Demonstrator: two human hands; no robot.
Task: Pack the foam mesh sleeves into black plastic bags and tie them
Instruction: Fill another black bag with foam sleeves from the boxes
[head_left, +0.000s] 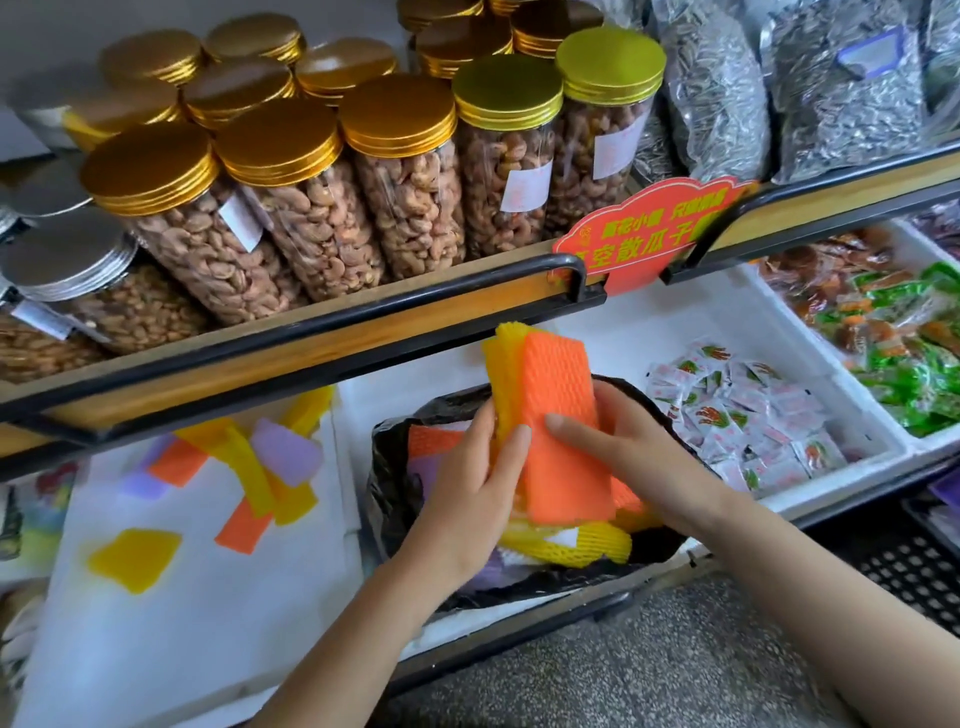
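Holding the stack of foam mesh sleeves (558, 410) above the open black bag (387, 499), near centre, the left hand (470, 483) and right hand (615, 441) each gripped a long edge. The foam looked light, soft and crushable, so a gentle edge grip suited it.

Snack shop: shelved nut jars (322, 208), price sign (644, 234)

Illegible jar labels (520, 193), blurry loose sleeves (249, 470) at left, black bag (392, 493) partly behind the orange sleeve (563, 441).
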